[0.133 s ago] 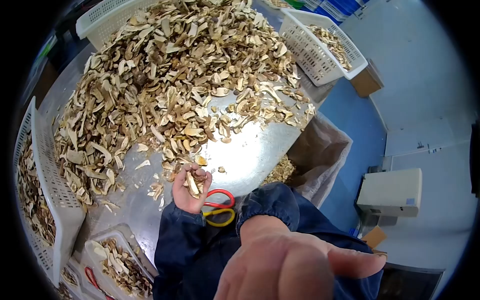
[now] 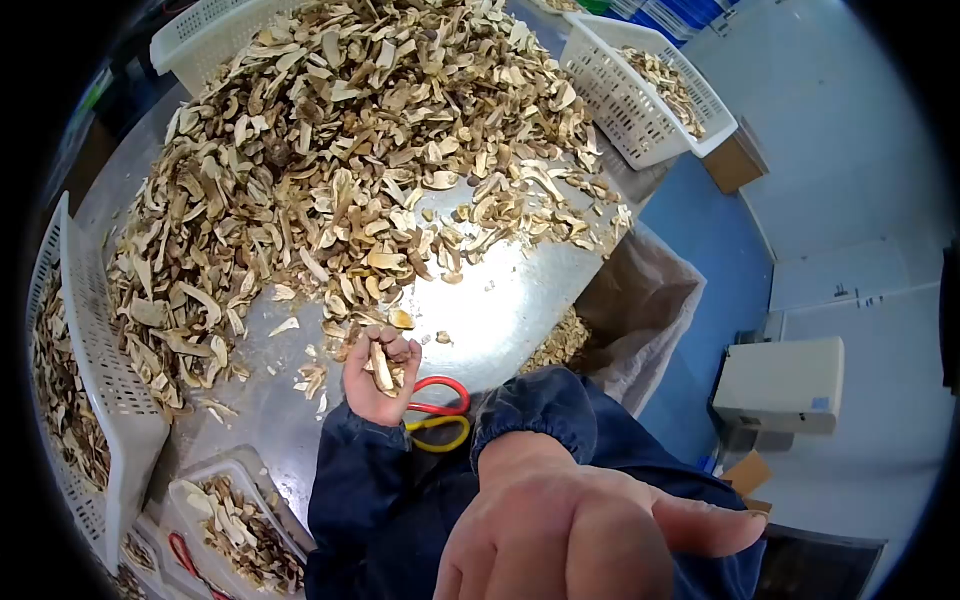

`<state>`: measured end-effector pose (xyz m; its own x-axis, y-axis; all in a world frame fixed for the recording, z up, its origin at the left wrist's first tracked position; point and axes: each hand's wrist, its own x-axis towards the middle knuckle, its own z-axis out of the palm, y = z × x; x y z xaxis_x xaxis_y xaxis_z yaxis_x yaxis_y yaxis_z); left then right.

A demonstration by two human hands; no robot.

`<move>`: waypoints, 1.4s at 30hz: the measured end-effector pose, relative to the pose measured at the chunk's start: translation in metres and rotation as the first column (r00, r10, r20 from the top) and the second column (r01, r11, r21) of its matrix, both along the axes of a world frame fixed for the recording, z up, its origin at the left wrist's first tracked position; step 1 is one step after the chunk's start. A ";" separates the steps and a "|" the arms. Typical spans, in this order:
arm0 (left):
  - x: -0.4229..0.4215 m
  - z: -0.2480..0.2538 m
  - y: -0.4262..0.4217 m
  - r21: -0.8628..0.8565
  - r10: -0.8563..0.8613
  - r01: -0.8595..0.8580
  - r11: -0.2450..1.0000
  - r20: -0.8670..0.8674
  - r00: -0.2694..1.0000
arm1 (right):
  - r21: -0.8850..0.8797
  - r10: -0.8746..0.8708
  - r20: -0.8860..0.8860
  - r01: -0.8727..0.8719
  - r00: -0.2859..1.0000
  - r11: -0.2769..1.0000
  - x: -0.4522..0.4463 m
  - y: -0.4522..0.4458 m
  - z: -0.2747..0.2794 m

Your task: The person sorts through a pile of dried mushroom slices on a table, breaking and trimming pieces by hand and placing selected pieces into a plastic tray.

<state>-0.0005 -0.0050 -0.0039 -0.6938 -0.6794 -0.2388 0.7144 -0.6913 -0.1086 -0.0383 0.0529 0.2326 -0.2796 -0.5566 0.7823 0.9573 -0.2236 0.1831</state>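
My left hand (image 2: 372, 402), palm up, curls its fingers around a few dried mushroom slices (image 2: 382, 368); a long pale slice lies on top. It rests low over the metal table, just beside a pair of scissors with one red and one yellow handle loop (image 2: 440, 435); the blades are hidden. Very near the camera, my right hand (image 2: 560, 535) shows its back, with the thumb stretched out to the right. Its fingers run off the bottom edge, and nothing is seen in it. Beyond the left hand spreads a large heap of dried mushroom slices (image 2: 350, 150).
White perforated baskets stand at the left (image 2: 120, 400), back left (image 2: 190, 45) and back right (image 2: 625, 115). Right of the metal table (image 2: 470, 320) is a lined bin (image 2: 660, 310) with mushroom pieces. A clear tub (image 2: 215, 470) of slices sits at lower left, near red-handled scissors (image 2: 183, 552).
The right hand has shifted very slightly near the camera. The left hand keeps its hold on the mushroom slices.
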 end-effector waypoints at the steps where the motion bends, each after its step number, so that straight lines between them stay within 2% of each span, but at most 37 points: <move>1: -0.001 -0.003 0.000 -0.022 0.008 -0.009 1.000 -0.012 1.000 | -0.054 0.012 -0.125 -0.019 0.992 0.998 -0.009 -0.002 -0.009; 3: 0.003 -0.001 -0.001 0.036 -0.011 0.009 0.999 0.055 0.998 | -0.163 0.031 -0.411 -0.107 0.911 0.981 -0.041 -0.017 -0.019; 4: 0.003 0.002 0.000 0.066 -0.010 0.004 0.998 0.086 0.996 | -0.049 -0.094 -0.510 0.081 0.855 0.996 -0.061 -0.028 -0.018; 5: -0.004 0.008 0.005 0.107 0.034 -0.060 0.992 0.228 0.973 | 0.103 -0.256 -0.637 0.409 0.727 0.907 -0.076 -0.032 -0.017; 6: -0.002 0.004 0.004 0.061 0.004 -0.015 0.998 0.175 0.985 | 0.187 -0.293 -0.815 0.706 0.499 0.683 -0.091 -0.039 -0.024; 7: 0.002 0.001 0.003 0.012 -0.023 0.022 1.000 0.128 0.991 | 0.167 -0.172 -0.950 0.892 0.259 0.420 -0.105 -0.051 -0.044; 8: 0.000 0.007 0.004 0.000 -0.025 0.025 1.000 0.134 0.991 | 0.073 0.007 -0.997 0.968 0.073 0.239 -0.123 -0.064 -0.077; 9: -0.004 0.012 0.003 -0.015 -0.029 0.031 0.999 0.135 0.990 | -0.047 0.149 -0.986 0.984 -0.073 0.171 -0.140 -0.079 -0.120; 10: -0.002 0.012 0.003 -0.003 -0.029 0.030 1.000 0.184 0.982 | -0.314 0.187 -0.925 0.943 -0.331 0.113 -0.153 -0.083 -0.160; 11: -0.004 0.008 0.003 -0.032 -0.023 0.028 0.999 0.152 0.988 | -0.458 0.396 -0.787 0.878 -0.473 0.137 -0.156 -0.077 -0.172; 13: -0.005 0.009 0.003 -0.079 -0.003 0.019 0.997 0.197 0.980 | -0.564 0.478 -0.671 0.809 -0.567 0.167 -0.147 -0.067 -0.190; 16: -0.006 0.002 0.003 -0.143 -0.013 0.061 0.988 0.315 0.949 | -0.755 0.397 -0.540 0.636 -0.742 0.161 -0.137 -0.066 -0.205; 19: -0.005 0.012 0.003 -0.212 0.018 0.083 0.974 0.437 0.899 | -0.727 0.458 -0.525 0.658 -0.717 0.197 -0.136 -0.067 -0.206; 20: -0.005 0.007 0.004 -0.294 0.056 0.093 0.951 0.459 0.887 | -0.733 0.413 -0.545 0.654 -0.729 0.187 -0.132 -0.063 -0.199; 23: -0.008 0.015 0.004 -0.365 0.112 0.121 0.923 0.556 0.824 | -0.689 0.408 -0.526 0.655 -0.746 0.310 -0.105 -0.041 -0.164; 24: -0.010 0.014 0.006 -0.354 0.125 0.109 0.929 0.577 0.807 | -0.739 0.333 -0.476 0.576 -0.814 0.351 -0.100 -0.033 -0.166; 27: -0.013 0.000 0.010 -0.461 0.209 0.173 0.870 0.664 0.718 | -0.673 0.170 -0.590 0.597 -0.789 0.436 -0.089 -0.016 -0.167; 28: -0.012 -0.002 0.010 -0.421 0.158 0.160 0.893 0.626 0.764 | -0.637 0.154 -0.642 0.634 -0.751 0.439 -0.091 -0.014 -0.164; 31: -0.003 0.009 0.005 -0.318 0.043 0.125 0.940 0.472 0.881 | -0.334 0.302 -0.812 0.822 -0.500 0.462 -0.099 -0.013 -0.145; 33: 0.001 0.019 0.003 -0.270 -0.004 0.101 0.958 0.339 0.941 | -0.314 0.340 -0.820 0.858 -0.461 0.407 -0.108 -0.013 -0.153; 37: 0.000 0.016 0.004 -0.270 0.041 0.038 0.962 0.280 0.959 | -0.142 0.423 -0.846 0.902 -0.325 0.409 -0.108 -0.010 -0.152; 39: -0.001 0.013 0.005 -0.273 0.056 0.040 0.961 0.337 0.940 | -0.025 0.447 -0.865 0.911 -0.227 0.413 -0.105 -0.009 -0.159; 42: -0.003 0.014 0.004 -0.280 0.074 0.039 0.959 0.384 0.920 | 0.010 0.439 -0.878 0.911 -0.190 0.413 -0.099 -0.011 -0.157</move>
